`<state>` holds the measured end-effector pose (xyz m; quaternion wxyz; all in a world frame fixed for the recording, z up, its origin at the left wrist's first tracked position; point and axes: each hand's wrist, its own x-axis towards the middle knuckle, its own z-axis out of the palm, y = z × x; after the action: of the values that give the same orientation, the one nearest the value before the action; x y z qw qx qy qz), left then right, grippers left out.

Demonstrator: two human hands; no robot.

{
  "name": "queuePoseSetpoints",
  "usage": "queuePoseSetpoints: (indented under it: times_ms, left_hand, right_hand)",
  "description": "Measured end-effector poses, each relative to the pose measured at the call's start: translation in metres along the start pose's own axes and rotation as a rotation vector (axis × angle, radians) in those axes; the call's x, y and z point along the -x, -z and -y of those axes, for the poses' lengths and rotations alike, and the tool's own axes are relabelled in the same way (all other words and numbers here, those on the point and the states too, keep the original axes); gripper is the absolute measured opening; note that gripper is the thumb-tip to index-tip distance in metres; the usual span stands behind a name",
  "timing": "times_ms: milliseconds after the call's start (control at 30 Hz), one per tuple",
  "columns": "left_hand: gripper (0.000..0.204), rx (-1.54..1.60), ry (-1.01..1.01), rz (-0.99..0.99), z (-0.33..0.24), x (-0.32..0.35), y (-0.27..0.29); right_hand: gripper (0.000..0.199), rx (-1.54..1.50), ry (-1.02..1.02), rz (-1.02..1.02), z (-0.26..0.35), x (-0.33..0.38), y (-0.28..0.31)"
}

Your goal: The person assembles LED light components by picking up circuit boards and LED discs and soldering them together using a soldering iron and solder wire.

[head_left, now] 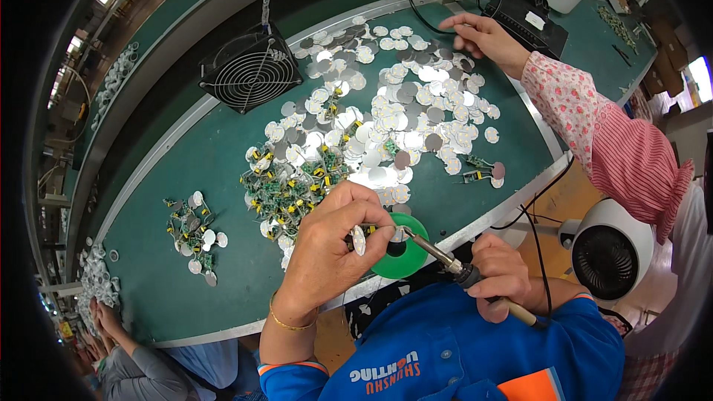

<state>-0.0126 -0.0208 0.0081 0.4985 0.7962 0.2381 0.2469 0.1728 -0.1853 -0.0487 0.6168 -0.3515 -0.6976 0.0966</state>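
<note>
My left hand [334, 245] is closed, pinching small round LED boards. One white LED board [359, 240] shows beside its fingers, and another is partly hidden at the fingertips. In my right hand [501, 275] is a soldering iron [448, 261], gripped by its handle, with the tip angled up-left to my left fingertips. Whether the tip touches a board is too small to tell. Below the fingertips sits a green round spool [417, 258] with a dark centre. A heap of green circuit boards with yellow parts [286, 186] lies just beyond my left hand.
Many round discs [416, 108] spread across the green bench [230, 267], with a smaller board pile [194, 234] at left. A black fan [256, 74] stands at the back. A co-worker's hand [486, 41] reaches in from the right. A white fan [613, 249] stands right.
</note>
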Motion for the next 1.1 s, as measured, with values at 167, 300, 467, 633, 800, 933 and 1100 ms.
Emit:
queuePoseSetpoints:
  times_ms: [167,300,467,633,800,933,1100]
  left_hand:
    - [0.012,-0.002,-0.024,-0.009,-0.001,-0.001,-0.001]
    - [0.011,0.027,0.029,-0.008,-0.002,0.001,-0.001]
    - [0.011,0.026,-0.014,-0.011,0.001,-0.001,-0.001]
    - [0.011,0.026,0.009,-0.016,0.001,-0.001,-0.001]
    - [0.01,0.047,0.028,-0.019,0.004,0.001,0.0]
    - [0.009,0.05,0.028,-0.006,0.005,0.0,-0.001]
    - [0.01,0.047,0.04,-0.013,0.004,0.0,0.0]
  right_hand:
    - [0.044,0.012,-0.021,0.018,0.003,-0.005,0.002]
    - [0.049,0.398,-0.082,0.424,-0.102,-0.07,0.03]
    - [0.072,0.748,-0.149,0.808,-0.17,-0.11,0.055]
    - [0.051,0.7,-0.069,0.695,-0.146,-0.101,0.05]
    - [0.044,0.507,-0.042,0.51,-0.105,-0.075,0.03]
    - [0.039,0.356,-0.027,0.365,-0.072,-0.048,0.031]
    - [0.036,0.162,-0.003,0.18,-0.033,-0.023,0.01]
